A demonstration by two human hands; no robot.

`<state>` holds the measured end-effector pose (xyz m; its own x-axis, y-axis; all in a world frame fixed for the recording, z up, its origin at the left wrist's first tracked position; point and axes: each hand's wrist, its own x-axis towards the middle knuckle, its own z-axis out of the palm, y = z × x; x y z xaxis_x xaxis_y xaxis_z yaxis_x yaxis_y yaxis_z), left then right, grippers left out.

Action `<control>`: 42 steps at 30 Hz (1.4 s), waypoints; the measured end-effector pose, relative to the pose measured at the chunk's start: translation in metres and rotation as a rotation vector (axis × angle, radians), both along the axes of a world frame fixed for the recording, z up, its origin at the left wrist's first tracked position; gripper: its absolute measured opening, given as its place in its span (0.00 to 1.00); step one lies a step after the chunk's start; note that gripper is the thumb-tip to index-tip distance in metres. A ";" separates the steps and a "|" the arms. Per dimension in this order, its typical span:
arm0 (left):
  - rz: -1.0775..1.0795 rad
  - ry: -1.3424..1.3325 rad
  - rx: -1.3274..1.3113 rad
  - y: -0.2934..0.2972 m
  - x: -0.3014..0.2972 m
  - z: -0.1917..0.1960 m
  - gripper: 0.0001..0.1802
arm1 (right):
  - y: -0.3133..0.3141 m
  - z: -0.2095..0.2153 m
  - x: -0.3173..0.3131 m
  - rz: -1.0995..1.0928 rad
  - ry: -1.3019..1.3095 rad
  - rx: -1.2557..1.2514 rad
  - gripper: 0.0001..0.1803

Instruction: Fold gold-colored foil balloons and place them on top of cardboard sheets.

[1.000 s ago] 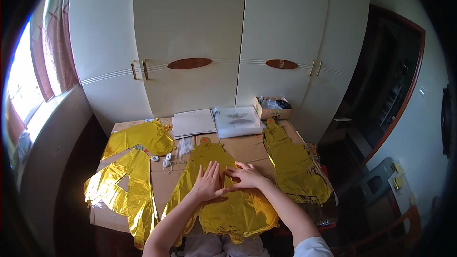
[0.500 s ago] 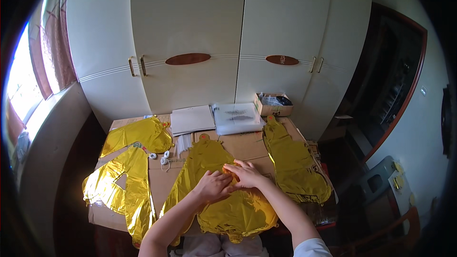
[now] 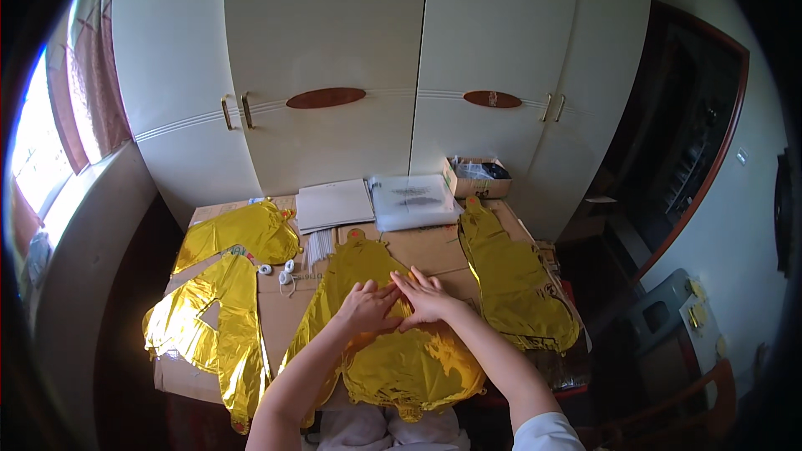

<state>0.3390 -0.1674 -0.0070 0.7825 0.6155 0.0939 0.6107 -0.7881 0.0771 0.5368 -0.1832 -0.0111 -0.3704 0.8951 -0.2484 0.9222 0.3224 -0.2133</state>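
A flat gold foil balloon [image 3: 405,372] lies in front of me, creased and shiny, its near edge by my lap. My left hand [image 3: 368,307] rests on its middle, fingers pointing away and to the right. Beside it, my right hand [image 3: 428,299] lies on the same foil with its fingers spread. The fingertips of both hands meet or nearly meet, and the thumbs come close together. The foil right under the palms is hidden. Neither hand visibly holds anything.
More gold foil balloons lie left [image 3: 234,238], near left [image 3: 221,317] and right [image 3: 514,284] on the cardboard-covered table [image 3: 443,252]. Behind are grey sheets [image 3: 334,205], a clear plastic packet [image 3: 413,202], a small box [image 3: 476,177], white sticks [image 3: 319,248] and white string [image 3: 287,280].
My hands have shifted slightly over the foil. The right hand's fingers are more spread, and the left hand's fingertips have moved up toward them. The view has tilted a little.
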 end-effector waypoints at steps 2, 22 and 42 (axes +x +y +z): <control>-0.003 -0.017 0.007 0.005 -0.002 -0.011 0.42 | -0.001 0.000 0.000 -0.003 -0.008 0.018 0.73; 0.021 -0.022 0.035 0.004 -0.002 -0.020 0.42 | -0.288 -0.084 -0.031 -1.078 2.125 -0.219 0.15; -0.003 -0.073 0.042 0.005 -0.004 -0.025 0.42 | -0.249 -0.058 -0.065 -1.085 1.752 0.081 0.09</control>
